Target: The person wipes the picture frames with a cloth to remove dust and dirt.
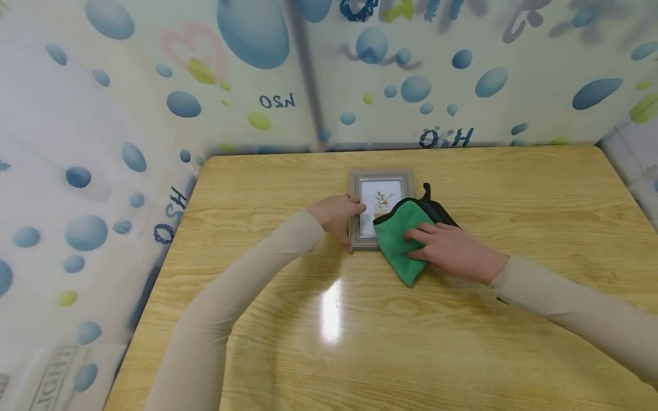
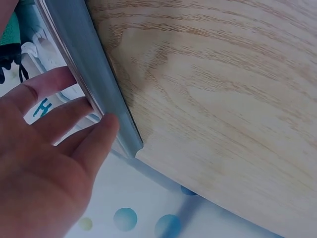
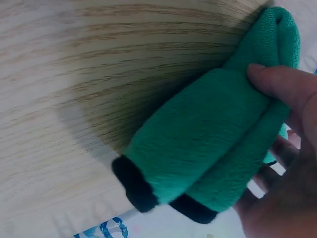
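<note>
A picture frame (image 1: 381, 244) with a grey-brown border and a printed plant picture lies flat on the wooden table. My left hand (image 1: 336, 216) holds it by the left side, fingers over the border and thumb near the lower left corner. In the left wrist view, that hand's fingertips (image 2: 110, 121) touch the frame's edge (image 2: 91, 59). My right hand (image 1: 454, 251) grips a folded green cloth (image 1: 406, 237) with black edging, its thumb pressed on the fabric (image 3: 198, 134) in the right wrist view. The cloth covers the frame's lower right part.
The wooden table (image 1: 288, 354) reaches back to a wall (image 1: 267, 125) patterned with blue and green bubbles. Another patterned wall (image 1: 87, 188) borders its left side. A dark cloth part with a loop (image 1: 426, 191) sticks out beyond the right hand.
</note>
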Demonstrator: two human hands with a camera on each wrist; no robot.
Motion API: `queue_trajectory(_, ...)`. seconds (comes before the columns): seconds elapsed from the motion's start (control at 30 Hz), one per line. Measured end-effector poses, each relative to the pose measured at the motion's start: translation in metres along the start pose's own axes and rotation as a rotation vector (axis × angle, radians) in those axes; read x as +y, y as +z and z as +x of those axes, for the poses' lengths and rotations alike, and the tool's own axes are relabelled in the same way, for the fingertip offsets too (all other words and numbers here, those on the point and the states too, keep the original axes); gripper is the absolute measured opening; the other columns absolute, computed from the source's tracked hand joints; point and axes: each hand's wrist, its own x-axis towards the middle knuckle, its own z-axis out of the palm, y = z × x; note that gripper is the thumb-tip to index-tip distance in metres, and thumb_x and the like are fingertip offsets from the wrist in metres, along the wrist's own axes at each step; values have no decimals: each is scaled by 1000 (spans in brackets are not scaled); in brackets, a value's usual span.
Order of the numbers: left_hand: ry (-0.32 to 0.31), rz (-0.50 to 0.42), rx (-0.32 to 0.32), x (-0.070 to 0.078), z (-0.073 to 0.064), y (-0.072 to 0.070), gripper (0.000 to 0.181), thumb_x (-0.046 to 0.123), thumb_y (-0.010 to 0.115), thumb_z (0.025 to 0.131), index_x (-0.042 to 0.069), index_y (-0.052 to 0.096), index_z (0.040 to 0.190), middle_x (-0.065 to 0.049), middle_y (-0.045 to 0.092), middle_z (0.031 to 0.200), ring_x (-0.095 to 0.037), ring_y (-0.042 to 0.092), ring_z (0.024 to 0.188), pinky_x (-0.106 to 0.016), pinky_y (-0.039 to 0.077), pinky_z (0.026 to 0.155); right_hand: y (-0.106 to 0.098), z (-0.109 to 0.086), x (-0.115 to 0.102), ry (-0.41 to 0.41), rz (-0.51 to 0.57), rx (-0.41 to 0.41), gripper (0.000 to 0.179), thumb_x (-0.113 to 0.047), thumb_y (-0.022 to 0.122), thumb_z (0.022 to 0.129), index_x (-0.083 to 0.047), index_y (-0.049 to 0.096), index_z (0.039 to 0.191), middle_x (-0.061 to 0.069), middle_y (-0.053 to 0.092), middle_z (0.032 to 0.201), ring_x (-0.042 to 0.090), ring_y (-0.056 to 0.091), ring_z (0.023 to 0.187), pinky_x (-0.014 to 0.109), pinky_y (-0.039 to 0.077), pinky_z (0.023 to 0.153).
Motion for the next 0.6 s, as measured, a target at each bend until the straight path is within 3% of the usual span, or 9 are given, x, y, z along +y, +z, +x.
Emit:
queue_trajectory(0.2,18,23,33,1,0,0,93,51,85,66,9,47,140,-9,49,133,-27,49,117,-35,43,98,7,16,-6,-35,-56,23,29,-9,80,79,-14,75,107,11,56,119,27,53,104,38,51,79)
queue_trajectory(0.43,16,7,53,1,2,1,96,50,87,63,8,47,140,-9,51,129,-27,50,116,-35,42,98,17,41,-21,-73,-168,133,24,-8,73,84,-14,74,107,10,56,117,25,52,94,33,49,71)
queue_trajectory(0.6,1,-17,60,-2,1,3,97,47,87,64,8,46,142,-11,51,133,-29,50,117,-37,42,98,21,54,-28,-77,-214,158,22,-10,72,85,-15,73,107,10,55,117,24,50,91,32,47,69)
